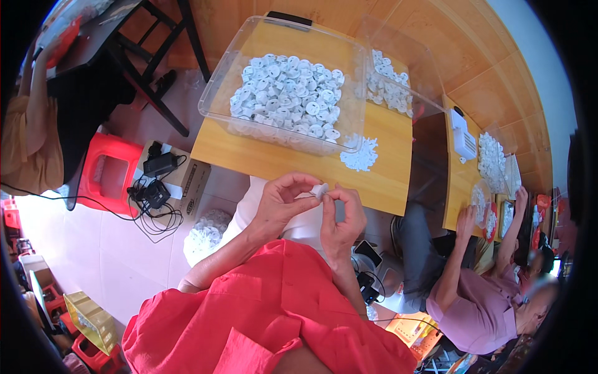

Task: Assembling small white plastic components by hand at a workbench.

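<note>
Pinching a white piece [319,189] with narrowed fingers of left hand [280,201] and right hand [344,217], near the table [383,187] — seemingly mid-work, with small white parts [359,154] left (impossible to call white discs [286,93] in clear bin [219,101] done or waiting).

Left forearm [229,254]: bare, slanted up and rightward to a wrist held nearly in line. Left grip [281,202]: bare hand, pinched, forefinger [298,179] above, thumb [305,203] below, tips pointed rightward. Right forearm [349,282]: bare, stood steeper, leaned slightly leftward. Right grip [346,218]: bare hand, pinched, thumb upright, forefinger bent over to its tip, remaining fingers curled. Pair: raised before the torso, fingertips close together.
</note>
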{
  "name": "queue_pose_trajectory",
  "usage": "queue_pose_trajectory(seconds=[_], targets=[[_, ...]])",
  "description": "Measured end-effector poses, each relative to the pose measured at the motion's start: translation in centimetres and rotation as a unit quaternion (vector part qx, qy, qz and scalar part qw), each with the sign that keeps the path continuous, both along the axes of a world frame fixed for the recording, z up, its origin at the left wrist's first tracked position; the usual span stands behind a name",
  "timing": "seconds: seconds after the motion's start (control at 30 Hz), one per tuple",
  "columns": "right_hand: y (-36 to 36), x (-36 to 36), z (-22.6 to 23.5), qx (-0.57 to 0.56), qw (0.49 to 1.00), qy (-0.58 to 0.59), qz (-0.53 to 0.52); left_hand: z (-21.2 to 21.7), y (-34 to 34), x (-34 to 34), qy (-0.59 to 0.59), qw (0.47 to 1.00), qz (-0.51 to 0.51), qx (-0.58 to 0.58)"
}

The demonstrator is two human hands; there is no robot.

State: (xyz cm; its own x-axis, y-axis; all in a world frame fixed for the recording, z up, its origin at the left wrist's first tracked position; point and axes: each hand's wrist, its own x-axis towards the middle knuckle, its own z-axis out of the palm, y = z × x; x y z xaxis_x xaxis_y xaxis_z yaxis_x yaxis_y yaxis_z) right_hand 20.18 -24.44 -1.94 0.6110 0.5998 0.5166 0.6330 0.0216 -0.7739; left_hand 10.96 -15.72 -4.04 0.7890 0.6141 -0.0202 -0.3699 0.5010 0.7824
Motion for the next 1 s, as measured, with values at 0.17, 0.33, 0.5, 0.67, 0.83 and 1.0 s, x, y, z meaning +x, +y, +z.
queue_pose_trajectory(seconds=[0.17,0.33,0.5,0.67,0.83,1.0], targets=[[0.13,-0.08,0.18,0.002,1.000,0.002,0.006,0.07,0.00,-0.02,0.000,1.000,-0.003,0.003],[0.19,-0.10,0.11,0.004,1.000,-0.010,0.014,-0.09,-0.06,-0.04,-0.004,1.000,0.006,0.022],[0.01,0.64,-0.25,0.000,1.000,0.016,0.026,0.04,0.16,0.30,0.009,0.999,-0.003,0.031],[-0.36,0.60,-0.22,0.019,0.996,0.087,0.022,-0.26,0.32,0.68,-0.006,1.000,-0.021,0.018],[-0.51,0.72,0.02,-0.017,0.999,0.036,0.026,-0.51,0.24,0.67,-0.010,1.000,-0.020,0.015],[-0.18,0.52,-0.21,-0.023,1.000,0.005,0.016,-0.71,-0.01,0.51,-0.011,1.000,-0.010,0.011]])
